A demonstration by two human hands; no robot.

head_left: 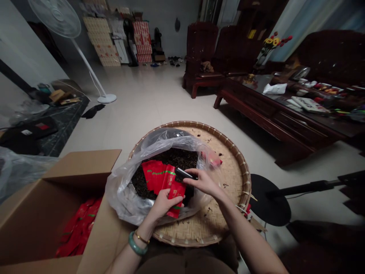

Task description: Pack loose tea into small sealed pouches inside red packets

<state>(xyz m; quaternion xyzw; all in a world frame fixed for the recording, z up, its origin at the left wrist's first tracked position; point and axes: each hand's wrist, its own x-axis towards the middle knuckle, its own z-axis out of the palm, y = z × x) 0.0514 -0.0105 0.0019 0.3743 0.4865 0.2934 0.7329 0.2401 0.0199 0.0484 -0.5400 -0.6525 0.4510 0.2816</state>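
My left hand [163, 203] is closed around a small red packet [176, 194], held upright over a clear plastic bag [125, 190] of dark loose tea leaves [173, 158]. A fan of more red packets [155, 177] lies on the tea beside it. My right hand [201, 180] pinches a small black scoop [184, 174] just above the packet's mouth. The bag rests in a round woven bamboo tray [228, 167] on my lap.
An open cardboard box [37, 213] at my left holds several red packets [76, 228]. A standing fan [70, 42] is at the back left, a dark wooden table [285, 114] and chairs [201, 53] at the right, and a black round fan base [269, 203] beside the tray.
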